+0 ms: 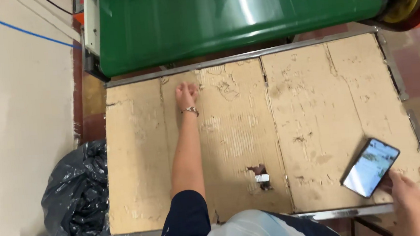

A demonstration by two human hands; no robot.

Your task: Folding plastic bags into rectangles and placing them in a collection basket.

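Nearest, at the table's (pixel 325 214) front right corner, the right hand (pixel 406 194) clasps the lower end of a smartphone (pixel 370 167), whose long axis tilts up and away to the right, screen lit. Left of the smartphone, a small torn hole (pixel 260 175) breaks the worn cardboard sheet (pixel 309 126). Farther off, well apart from the smartphone, the left hand (pixel 186 93) stretches to the cardboard's far edge, fingers loosely curled on nothing, just short of the green machine (pixel 232 18).
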